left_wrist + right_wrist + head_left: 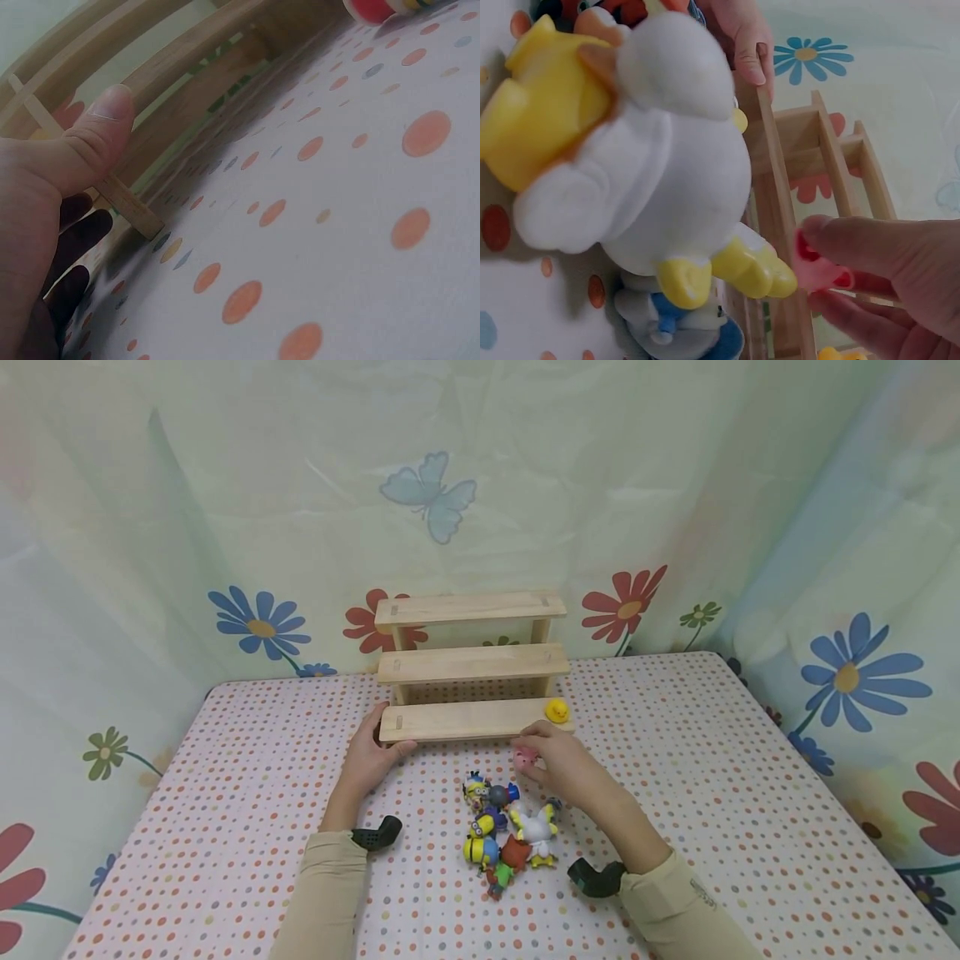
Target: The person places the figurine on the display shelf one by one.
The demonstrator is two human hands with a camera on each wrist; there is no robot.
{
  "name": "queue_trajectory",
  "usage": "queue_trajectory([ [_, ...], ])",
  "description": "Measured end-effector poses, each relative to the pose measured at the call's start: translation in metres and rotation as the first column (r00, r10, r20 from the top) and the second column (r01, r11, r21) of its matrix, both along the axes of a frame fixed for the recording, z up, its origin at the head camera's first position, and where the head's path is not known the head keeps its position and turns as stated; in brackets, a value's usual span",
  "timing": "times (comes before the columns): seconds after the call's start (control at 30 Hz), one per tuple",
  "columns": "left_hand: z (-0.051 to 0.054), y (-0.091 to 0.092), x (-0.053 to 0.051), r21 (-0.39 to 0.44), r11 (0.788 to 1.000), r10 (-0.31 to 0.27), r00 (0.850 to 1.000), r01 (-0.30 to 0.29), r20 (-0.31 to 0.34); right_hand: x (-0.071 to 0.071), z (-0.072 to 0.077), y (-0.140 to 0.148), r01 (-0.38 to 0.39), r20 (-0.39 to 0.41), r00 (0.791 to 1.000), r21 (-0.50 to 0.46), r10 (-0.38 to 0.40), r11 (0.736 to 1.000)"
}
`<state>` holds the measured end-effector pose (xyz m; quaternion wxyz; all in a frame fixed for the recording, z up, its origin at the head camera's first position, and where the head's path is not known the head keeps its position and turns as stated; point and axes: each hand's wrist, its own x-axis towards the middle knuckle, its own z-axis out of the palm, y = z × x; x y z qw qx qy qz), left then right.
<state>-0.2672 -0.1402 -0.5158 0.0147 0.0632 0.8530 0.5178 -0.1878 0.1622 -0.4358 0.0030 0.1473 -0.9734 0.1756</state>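
A three-tier wooden shelf (457,722) stands at the back of the table. My left hand (366,760) holds the left end of its lowest step, the thumb (105,131) at the front edge and the other fingers round the side. Between thumb and fingertips, my right hand (566,764) pinches a small pink pig-like toy (817,271), just in front of that step's right part. A yellow rubber duck (557,710) sits on the step's right end. Closer to me lies a cluster of toy figures, including a white-and-yellow bird-like figure (536,831) and a yellow minion (480,851).
Also in the cluster are a red-brown figure (515,852) and a grey toy with blue (682,322). A dotted cloth (247,827) covers the table. Flowered fabric (525,468) hangs behind the shelf and at both sides. Black wrist devices (381,833) are on both forearms.
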Motion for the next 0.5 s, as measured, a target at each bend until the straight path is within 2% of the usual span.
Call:
queue_trajectory([
  [0.13,0.001,0.000,0.000,0.008,1.000,-0.003,1.000,0.003,-0.007,-0.002,-0.002,-0.001,0.039,-0.120,0.992,-0.008,-0.040,0.999],
  [0.3,0.000,0.000,0.000,0.025,1.000,-0.005,1.000,0.005,-0.018,-0.007,-0.008,0.002,0.061,-0.293,0.954,-0.039,-0.070,0.997],
  [0.5,-0.002,-0.001,-0.001,0.029,1.000,-0.009,1.000,0.009,-0.022,-0.012,-0.017,0.006,0.052,-0.382,0.920,-0.085,-0.081,0.995],
])
